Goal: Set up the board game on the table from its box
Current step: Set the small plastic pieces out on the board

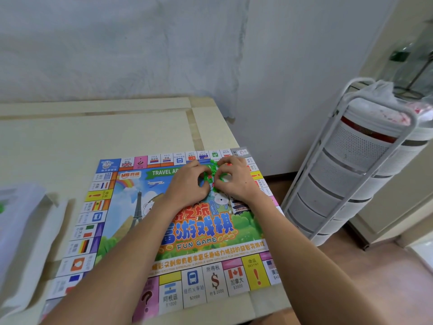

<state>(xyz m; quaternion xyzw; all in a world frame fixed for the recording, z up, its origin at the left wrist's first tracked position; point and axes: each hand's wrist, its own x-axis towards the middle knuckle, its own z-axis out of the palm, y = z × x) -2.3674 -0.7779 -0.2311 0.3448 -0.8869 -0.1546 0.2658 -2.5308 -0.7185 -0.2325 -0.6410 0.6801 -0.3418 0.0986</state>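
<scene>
Colourful printed paper game board (pixel 178 233) is laid flat on pale worktop (pixel 93 137) | small green plastic game pieces (pixel 212 175) are pinched at board's 1 o'clock by left hand (pixel 189 184) and right hand (pixel 236 179)

The wall (pixel 140 43) behind was pale grey-white with a marbled, streaky look. A cream table (pixel 93 132) with tan inlay strips sat pushed up against it. To the right stood a white tiered storage rack (pixel 346 165) with mesh baskets, something red and white on top. The floor (pixel 351 277) was brownish wood, and the light looked soft and even.
</scene>
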